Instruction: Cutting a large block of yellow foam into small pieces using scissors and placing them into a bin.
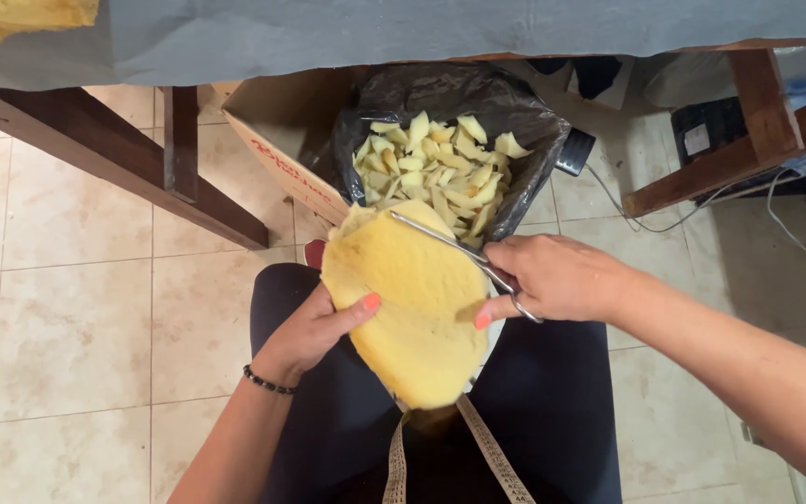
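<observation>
Two hands on one piece of yellow foam [412,299], held over the lap right above a bin. Left hand [314,327] cups the foam from underneath w/ the thumb pressed on its face, fingers hidden behind it, prob so the piece stays flat and tilted toward the blades. Right hand [552,278] is curled around the handles of metal scissors [450,247], fingers through the loops afaict; blades lie across the top edge of the foam, only slightly parted from what I can see.

Foam's top edge sits just in front of the black bag [515,121] lining a cardboard box [282,140], and the bag is already heaped w/ small foam offcuts [440,168]. Makes sense imo: anything snipped at that edge falls straight in, not on the tile floor [67,317].

Tape measure [487,448] hangs down over the dark-clothed lap, under the foam. Wooden table [123,159] w/ a grey cover overhangs the box.
</observation>
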